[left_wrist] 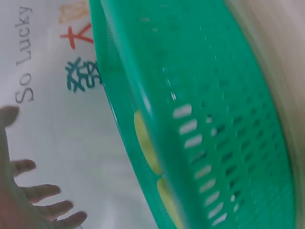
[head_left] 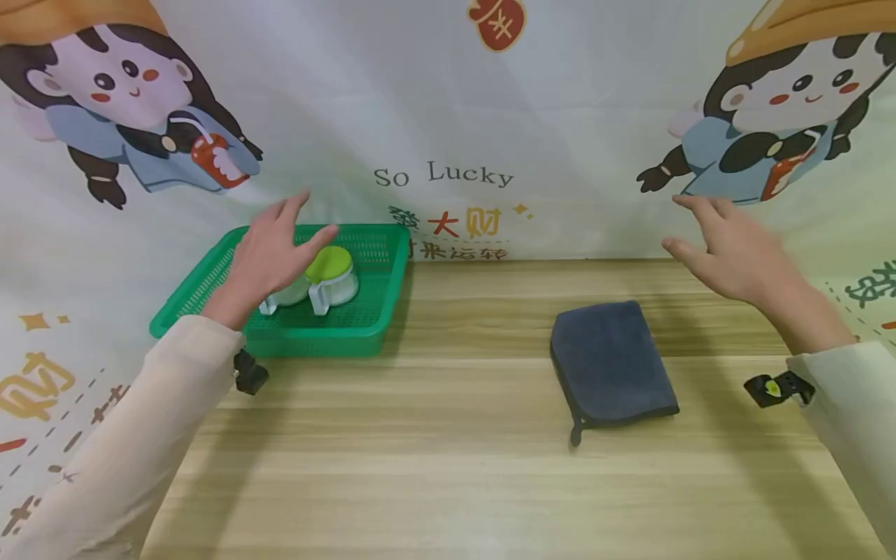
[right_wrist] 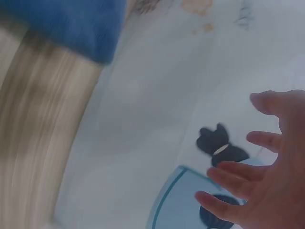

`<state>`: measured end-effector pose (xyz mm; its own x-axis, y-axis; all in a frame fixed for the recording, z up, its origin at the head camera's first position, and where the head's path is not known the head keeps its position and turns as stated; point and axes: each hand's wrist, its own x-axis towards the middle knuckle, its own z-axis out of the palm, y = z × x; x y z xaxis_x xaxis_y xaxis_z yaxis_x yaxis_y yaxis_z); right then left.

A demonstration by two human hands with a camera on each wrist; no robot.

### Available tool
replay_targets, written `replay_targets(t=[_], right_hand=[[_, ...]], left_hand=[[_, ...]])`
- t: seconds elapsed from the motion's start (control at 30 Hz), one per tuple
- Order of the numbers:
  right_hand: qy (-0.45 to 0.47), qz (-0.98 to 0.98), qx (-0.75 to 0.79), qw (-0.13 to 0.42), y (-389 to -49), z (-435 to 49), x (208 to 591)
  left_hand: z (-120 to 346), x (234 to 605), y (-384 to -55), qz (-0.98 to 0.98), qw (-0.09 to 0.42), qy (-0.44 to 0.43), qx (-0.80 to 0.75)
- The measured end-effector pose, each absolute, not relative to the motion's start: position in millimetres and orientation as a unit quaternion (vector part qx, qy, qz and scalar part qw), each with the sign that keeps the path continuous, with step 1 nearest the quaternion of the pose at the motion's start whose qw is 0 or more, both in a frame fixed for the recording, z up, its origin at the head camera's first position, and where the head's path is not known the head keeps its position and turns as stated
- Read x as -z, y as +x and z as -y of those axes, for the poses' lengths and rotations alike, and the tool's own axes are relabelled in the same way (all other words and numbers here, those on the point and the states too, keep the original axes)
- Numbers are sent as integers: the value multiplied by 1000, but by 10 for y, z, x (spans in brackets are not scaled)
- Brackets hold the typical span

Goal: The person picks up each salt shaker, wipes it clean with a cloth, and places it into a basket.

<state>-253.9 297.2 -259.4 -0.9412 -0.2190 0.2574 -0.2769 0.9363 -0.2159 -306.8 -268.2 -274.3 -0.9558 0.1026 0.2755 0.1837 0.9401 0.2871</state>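
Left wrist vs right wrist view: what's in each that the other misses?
Left wrist only: the green perforated plastic basket, two yellow-green lids partly hidden behind its rim, and the left hand, empty.

Right wrist only: a corner of the blue fabric cloth, part of a pale-blue printed cartoon figure, and the right hand, empty.

Both: the white printed backdrop and light wood-grain tabletop.

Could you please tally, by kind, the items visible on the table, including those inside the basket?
Green perforated plastic basket: 1
Pale handled jars with lime-green lids: 2
Dark blue-grey cloth: 1
Total: 4
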Motion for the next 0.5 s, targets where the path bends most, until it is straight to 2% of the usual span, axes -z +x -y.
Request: replay_targets(t=[0.1, 0.23, 0.5], right_hand=[[147, 967, -163, 133, -2418, -2866, 2665], [171, 949, -230, 135, -2302, -2747, 2776], [157, 929, -325, 83, -2223, -2568, 2978]], left_hand=[[2654, 2796, -2981, 965, 122, -58, 223], [2662, 2876, -2909, 952, 83, -19, 294], [2774, 3060, -2894, 930, 5, 74, 360]])
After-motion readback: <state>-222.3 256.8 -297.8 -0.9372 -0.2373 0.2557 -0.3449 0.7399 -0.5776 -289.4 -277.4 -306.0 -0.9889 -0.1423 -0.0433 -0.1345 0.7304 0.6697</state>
